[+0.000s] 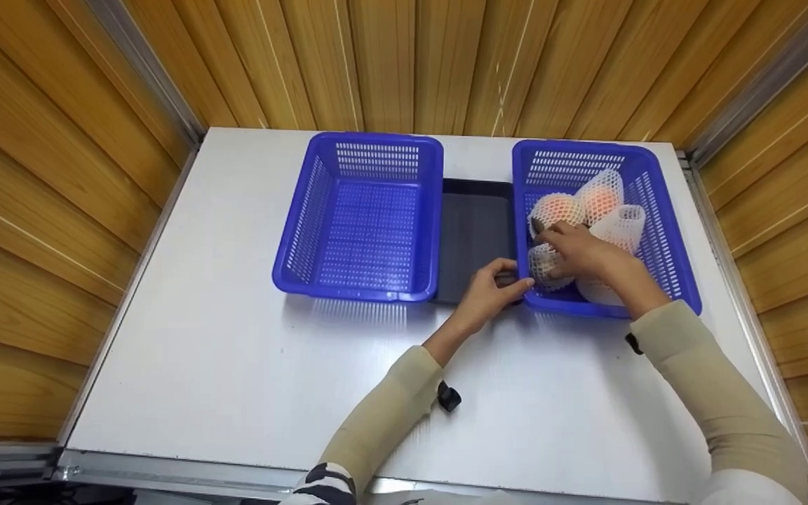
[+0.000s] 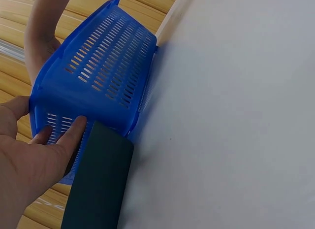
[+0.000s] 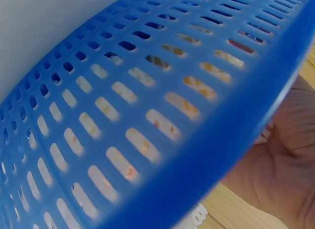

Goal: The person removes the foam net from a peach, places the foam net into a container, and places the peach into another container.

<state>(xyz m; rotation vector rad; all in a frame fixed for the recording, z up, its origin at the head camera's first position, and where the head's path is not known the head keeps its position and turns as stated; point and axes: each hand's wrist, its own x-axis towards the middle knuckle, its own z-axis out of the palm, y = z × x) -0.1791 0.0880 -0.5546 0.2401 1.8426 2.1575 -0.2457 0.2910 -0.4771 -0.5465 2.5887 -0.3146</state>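
Note:
A blue basket [image 1: 677, 259] on the right holds several pinkish-orange round fruits [image 1: 600, 201] in white foam nets. My right hand [image 1: 583, 252] reaches down inside it, fingers curled around a netted fruit [image 1: 543, 261] at the basket's left side. A small dark bit shows by the fingertips; its kind is unclear. With the thumb over the rim and the fingers against the outer side wall, my left hand [image 1: 485, 291] holds this basket's front left corner. In the right wrist view, the slotted wall [image 3: 98, 111] hides most of the fruit and the right fingers.
Left of centre stands a second blue basket [image 1: 285, 273] with a bare slotted floor. Between the two baskets lies a shallow dark tray [image 1: 474, 238], partly behind the left hand. All rest on a white table [image 1: 236, 393] walled by wood-patterned panels [image 1: 446, 63].

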